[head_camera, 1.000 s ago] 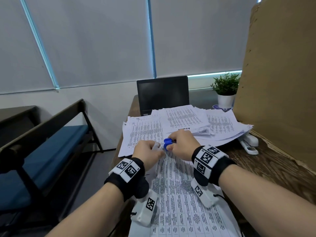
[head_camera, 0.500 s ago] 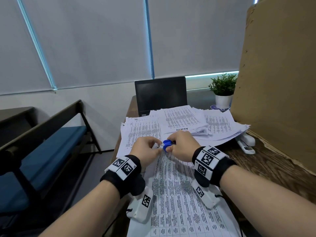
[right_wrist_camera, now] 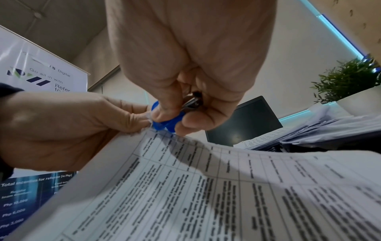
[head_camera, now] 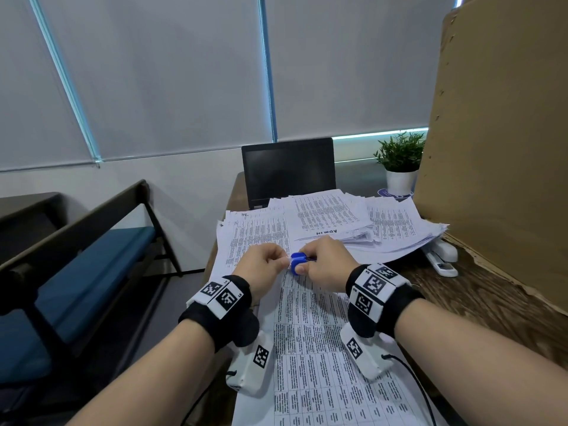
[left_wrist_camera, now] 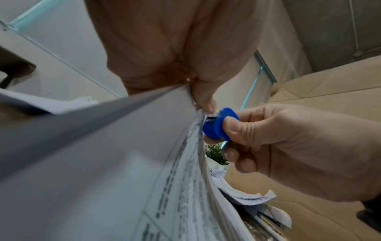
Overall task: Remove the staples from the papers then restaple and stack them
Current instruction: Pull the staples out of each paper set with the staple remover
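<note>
I am holding the top corner of a printed set of papers (head_camera: pixel 310 342) up off the wooden desk (head_camera: pixel 479 305), and both my hands are meeting at that corner. My left hand (head_camera: pixel 261 267) is pinching the corner of the sheets between thumb and curled fingers; the left wrist view is showing the paper edge running straight into that pinch. My right hand (head_camera: pixel 327 264) is squeezing the blue staple remover (head_camera: pixel 297 263) between thumb and forefinger, its other fingers curled beneath, and the remover's front end is sitting right against the corner, touching the torn-looking paper edge just beside my left fingertips (left_wrist_camera: pixel 208 104). I cannot tell from any view whether a staple is caught in its teeth.

Beyond my hands a loose heap of more printed papers (head_camera: pixel 335 219) is lying across the desk, partly covering a white stapler (head_camera: pixel 441 258) at the heap's right edge. Behind the heap a dark laptop (head_camera: pixel 287 170) is standing open, with a small potted plant (head_camera: pixel 399 162) to its right beside a tall cardboard panel (head_camera: pixel 504 142)
</note>
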{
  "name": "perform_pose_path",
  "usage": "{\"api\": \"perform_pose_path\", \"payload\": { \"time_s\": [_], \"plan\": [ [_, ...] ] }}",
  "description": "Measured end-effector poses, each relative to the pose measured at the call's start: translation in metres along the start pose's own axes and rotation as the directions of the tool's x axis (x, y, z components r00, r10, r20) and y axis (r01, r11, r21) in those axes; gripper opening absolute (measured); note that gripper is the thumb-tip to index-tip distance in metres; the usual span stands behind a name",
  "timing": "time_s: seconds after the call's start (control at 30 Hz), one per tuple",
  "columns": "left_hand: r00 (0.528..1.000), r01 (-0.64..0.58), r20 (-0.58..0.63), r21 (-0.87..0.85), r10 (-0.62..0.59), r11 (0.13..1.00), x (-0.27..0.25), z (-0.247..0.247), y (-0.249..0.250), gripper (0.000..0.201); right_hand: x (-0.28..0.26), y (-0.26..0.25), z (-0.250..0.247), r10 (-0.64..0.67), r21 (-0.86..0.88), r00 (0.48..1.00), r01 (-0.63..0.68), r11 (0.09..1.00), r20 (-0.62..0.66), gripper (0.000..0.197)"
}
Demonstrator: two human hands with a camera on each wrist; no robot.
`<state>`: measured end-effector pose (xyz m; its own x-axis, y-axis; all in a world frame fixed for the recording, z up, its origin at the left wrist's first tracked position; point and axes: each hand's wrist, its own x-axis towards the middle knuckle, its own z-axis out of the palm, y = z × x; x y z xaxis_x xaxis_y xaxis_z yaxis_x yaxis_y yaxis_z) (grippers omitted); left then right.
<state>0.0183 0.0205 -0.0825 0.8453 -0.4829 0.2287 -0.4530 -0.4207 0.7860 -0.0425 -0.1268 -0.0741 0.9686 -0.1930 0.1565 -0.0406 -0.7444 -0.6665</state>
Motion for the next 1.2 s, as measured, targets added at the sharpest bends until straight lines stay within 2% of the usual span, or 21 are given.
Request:
{"api": "perform_pose_path", "payload": {
  "time_s": [0.27, 0.37, 0.57, 0.67, 0.77, 0.83, 0.97, 1.07, 1.13, 1.2],
  "plan": [
    [0.998, 0.055, 0.023, -0.015, -0.055, 0.998, 0.005, 0.007, -0.006, 0.034, 0.002, 0.0, 0.008, 0.057, 0.13, 0.998, -0.058, 0.99, 0.008, 0.012],
    [0.998, 0.059, 0.014, -0.003, -0.059, 0.998, 0.005, 0.008, -0.005, 0.035, 0.004, 0.0, 0.011, 0.112, 0.25, 0.993, -0.118, 0.961, 0.038, 0.009],
    [0.993, 0.117, -0.005, -0.027, -0.118, 0.993, 0.01, 0.008, -0.007, 0.028, 0.006, -0.004, 0.018, 0.18, 0.384, 0.983, -0.177, 0.906, 0.03, 0.004],
    [0.988, 0.148, -0.024, -0.075, -0.151, 0.986, 0.011, 0.01, -0.007, 0.031, 0.009, -0.005, 0.023, 0.212, 0.431, 0.977, -0.207, 0.879, 0.036, 0.002],
    [0.982, 0.18, -0.031, -0.132, -0.186, 0.975, 0.007, 0.006, -0.012, 0.034, 0.018, 0.012, 0.015, 0.37, 0.44, 0.926, -0.303, 0.846, -0.073, 0.012],
    [0.981, 0.174, -0.054, -0.172, -0.185, 0.97, 0.003, -0.003, -0.018, 0.035, 0.019, 0.028, 0.0, 0.406, 0.376, 0.907, -0.339, 0.862, -0.112, 0.019],
    [0.989, 0.131, -0.061, -0.082, -0.136, 0.988, 0.005, -0.014, -0.02, 0.034, 0.014, 0.028, -0.01, 0.294, 0.113, 0.955, -0.29, 0.95, -0.024, 0.024],
    [0.986, 0.166, 0.005, 0.007, -0.166, 0.986, 0.007, -0.009, -0.014, 0.029, 0.016, 0.03, -0.011, 0.271, -0.003, 0.963, -0.271, 0.963, -0.012, 0.03],
    [0.978, 0.203, 0.037, 0.068, -0.206, 0.977, 0.006, -0.008, -0.013, 0.033, 0.012, 0.036, -0.019, 0.285, -0.068, 0.959, -0.285, 0.956, -0.013, 0.024],
    [0.97, 0.24, 0.016, 0.107, -0.243, 0.965, 0.005, -0.009, -0.015, 0.036, 0.006, 0.042, -0.03, 0.297, -0.164, 0.955, -0.296, 0.941, -0.019, 0.019]
  ]
}}
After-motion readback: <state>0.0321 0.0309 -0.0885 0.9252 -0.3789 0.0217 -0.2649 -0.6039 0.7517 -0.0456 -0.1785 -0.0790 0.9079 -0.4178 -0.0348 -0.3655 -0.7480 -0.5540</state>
